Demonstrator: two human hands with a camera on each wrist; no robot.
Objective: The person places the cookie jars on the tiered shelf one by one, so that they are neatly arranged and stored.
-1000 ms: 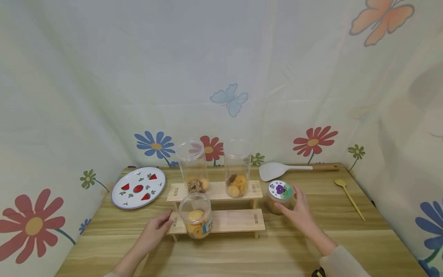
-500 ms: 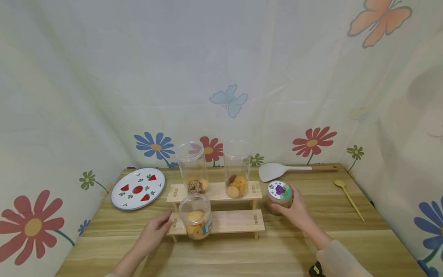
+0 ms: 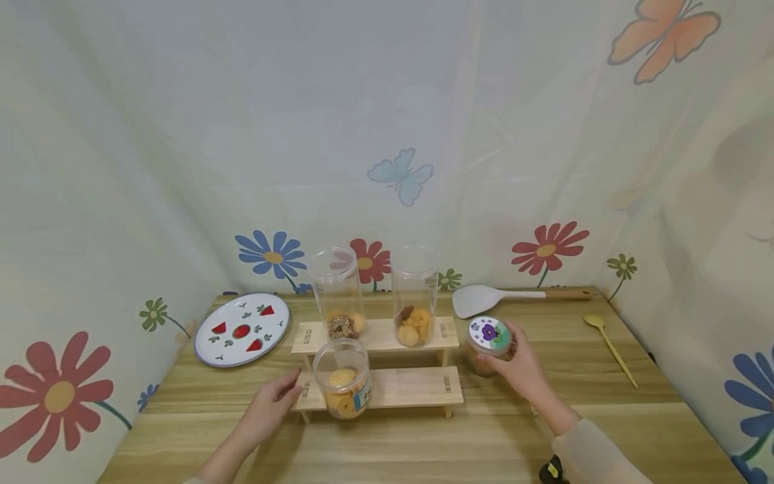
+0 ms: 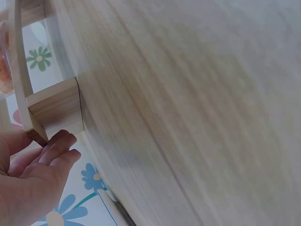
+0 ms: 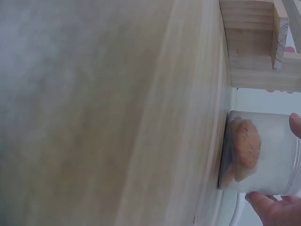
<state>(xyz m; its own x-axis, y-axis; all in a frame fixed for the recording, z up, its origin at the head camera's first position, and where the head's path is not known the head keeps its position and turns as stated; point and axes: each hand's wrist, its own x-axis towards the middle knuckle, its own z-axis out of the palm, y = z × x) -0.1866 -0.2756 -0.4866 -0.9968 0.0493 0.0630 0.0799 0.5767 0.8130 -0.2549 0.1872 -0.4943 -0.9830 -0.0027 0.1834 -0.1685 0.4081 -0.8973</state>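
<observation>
At the left end of the lower step of a two-step wooden shelf (image 3: pixel 411 386), my left hand (image 3: pixel 271 403) grips the plank's end. In the left wrist view its fingers (image 4: pixel 59 149) curl by the plank's corner, next to the shelf leg. On the right, my right hand (image 3: pixel 521 366) holds a short clear jar (image 3: pixel 486 359) with a pansy-printed lid, thumb on the near side. The right wrist view shows this jar's base on the table and brown cookies (image 5: pixel 247 143) inside. A similar lidded jar (image 3: pixel 343 386) with yellow cookies stands on the lower step.
Two tall clear jars of cookies, one left (image 3: pixel 338 296) and one right (image 3: pixel 414 296), stand on the upper step. A white plate (image 3: pixel 232 349) lies at left. A white spatula (image 3: pixel 478 300) and yellow spoon (image 3: pixel 617 353) lie at right on the wooden table (image 3: pixel 580 403).
The fingers of my right hand have drawn in around the pansy-lidded jar, which stays in place. My left hand has kept its position at the shelf.
</observation>
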